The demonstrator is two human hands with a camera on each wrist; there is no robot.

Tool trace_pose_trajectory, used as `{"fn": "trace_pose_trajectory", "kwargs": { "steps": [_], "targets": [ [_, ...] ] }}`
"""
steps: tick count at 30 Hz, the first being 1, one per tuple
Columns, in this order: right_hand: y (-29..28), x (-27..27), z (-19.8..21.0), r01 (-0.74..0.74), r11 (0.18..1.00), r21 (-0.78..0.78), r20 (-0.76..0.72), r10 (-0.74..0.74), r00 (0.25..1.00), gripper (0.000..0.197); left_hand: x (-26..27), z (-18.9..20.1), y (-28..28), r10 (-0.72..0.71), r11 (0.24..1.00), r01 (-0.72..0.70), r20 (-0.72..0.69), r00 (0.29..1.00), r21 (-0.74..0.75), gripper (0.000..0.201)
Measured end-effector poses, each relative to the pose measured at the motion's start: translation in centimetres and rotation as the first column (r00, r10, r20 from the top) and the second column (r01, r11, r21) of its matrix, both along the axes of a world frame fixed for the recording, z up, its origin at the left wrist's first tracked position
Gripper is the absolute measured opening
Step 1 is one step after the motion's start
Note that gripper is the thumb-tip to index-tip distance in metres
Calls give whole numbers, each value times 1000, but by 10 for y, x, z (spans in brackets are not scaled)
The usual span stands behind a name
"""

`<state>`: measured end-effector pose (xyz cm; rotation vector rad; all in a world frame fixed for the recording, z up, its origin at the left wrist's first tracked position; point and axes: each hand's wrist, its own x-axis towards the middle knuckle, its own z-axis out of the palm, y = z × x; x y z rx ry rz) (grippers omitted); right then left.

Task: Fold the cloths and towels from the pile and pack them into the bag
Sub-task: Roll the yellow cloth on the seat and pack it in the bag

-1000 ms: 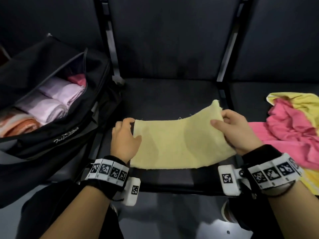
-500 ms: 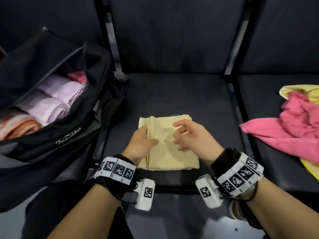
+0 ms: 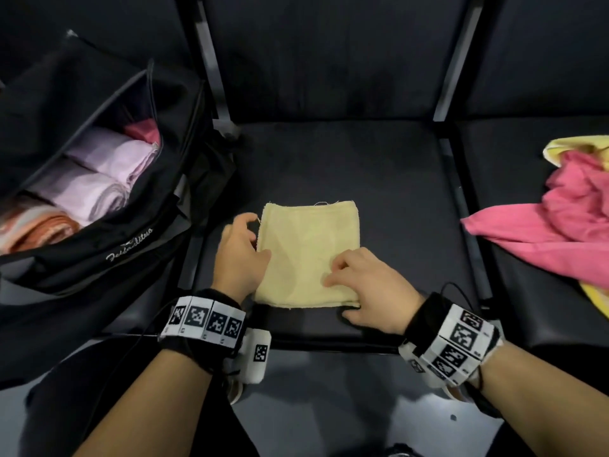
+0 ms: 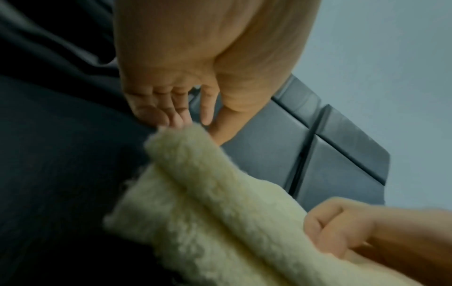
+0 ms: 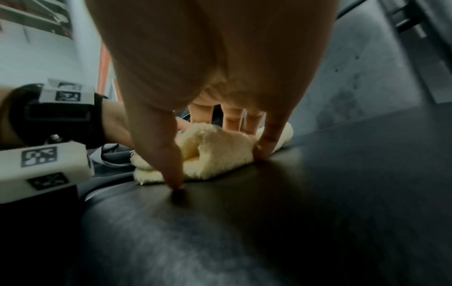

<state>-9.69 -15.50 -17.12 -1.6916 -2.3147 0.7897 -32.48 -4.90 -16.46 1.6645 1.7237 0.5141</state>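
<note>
The yellow cloth (image 3: pixel 308 255) is a pale, nubby terry piece, folded into a near-square with soft doubled edges and a few loose threads at its far border. The left wrist view shows its pile as fleecy and thick, with a lengthwise ridge where the layers meet. It lies flat on the middle seat (image 3: pixel 389 179) of a row of dark, smooth, padded seats (leather-like, faintly glossy), close to the front edge.

The left hand (image 3: pixel 242 255) sits at the cloth's left edge, fingers bent loosely along the border and fingertips touching the fabric; whether it pinches the edge cannot be told. The right hand (image 3: pixel 365 288) lies over the cloth's near right corner, fingers bent, fingertips bearing down on the top layer and thumb at the seat beside the front edge. The right wrist view shows the fingertips planted on and round the bunched fold, not closed about it.

The black bag (image 3: pixel 108 245), of soft woven fabric with a pale script logo, stands open on the seat to the left, just beside the left hand. Inside it lie rolled towels (image 3: pixel 99 179), lilac, orange-striped and pink, packed side by side. The pile (image 3: pixel 566 222) of crumpled pink and yellow cloths rests on the right seat, well apart from both hands.
</note>
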Motion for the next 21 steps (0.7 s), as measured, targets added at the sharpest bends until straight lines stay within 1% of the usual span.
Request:
{"fn": "trace_pose_trajectory", "kwargs": {
  "steps": [1,2,3,4,5,6,7,8,9,10,11,13,14,15,16,18,21],
  "targets": [
    [0,-1,-1,-17,1000,19,38,16,999,52,2,3,-2,-48,996,52,-56,997,71,47],
    [0,-1,-1,-21,999,33,54,19,998,52,6,7,-5,-113,985,122,-74,991,124,35],
    [1,-1,-1,-17,999,38,59,14,998,51,11,11,-9,-192,968,199,-59,980,150,22],
    [2,-1,0,-8,999,34,59,6,998,49,17,15,-15,-282,950,284,-34,959,131,12],
    [4,-1,1,4,1000,24,53,-6,999,46,23,17,-21,-370,926,371,-28,929,65,16],
    [7,-1,4,20,1000,16,35,-21,999,42,28,18,-28,-454,891,453,-51,890,-33,32],
    [9,0,7,45,999,11,1,-45,999,37,32,18,-35,-528,848,514,-116,841,-129,48],
    [12,0,11,83,997,8,-50,-82,995,32,35,16,-39,-577,816,547,-209,790,-186,58],
    [14,2,15,128,992,9,-115,-126,985,28,37,14,-41,-598,801,564,-286,749,-200,61],
    [15,4,20,173,985,8,-188,-168,968,25,38,12,-42,-592,804,566,-338,732,-183,60],
    [16,6,24,211,977,0,-259,-204,944,23,39,11,-42,-567,818,556,-368,737,-147,56],
    [18,10,31,267,963,-31,-364,-260,895,22,39,10,-38,-492,854,518,-400,773,-50,37],
    [18,12,33,292,956,-42,-392,-284,875,23,38,10,-36,-458,866,501,-409,789,-3,26],
    [19,15,34,315,948,-45,-409,-305,860,24,35,10,-33,-434,871,490,-415,800,33,21],
    [20,17,34,336,941,-37,-417,-320,851,25,31,10,-31,-423,872,485,-411,808,57,20],
    [21,23,33,350,937,-15,-410,-325,852,30,24,11,-25,-426,870,484,-359,830,87,20],
    [22,32,30,285,957,-57,-406,-284,869,41,15,12,-17,-435,883,455,-161,886,116,16]
  ]
}}
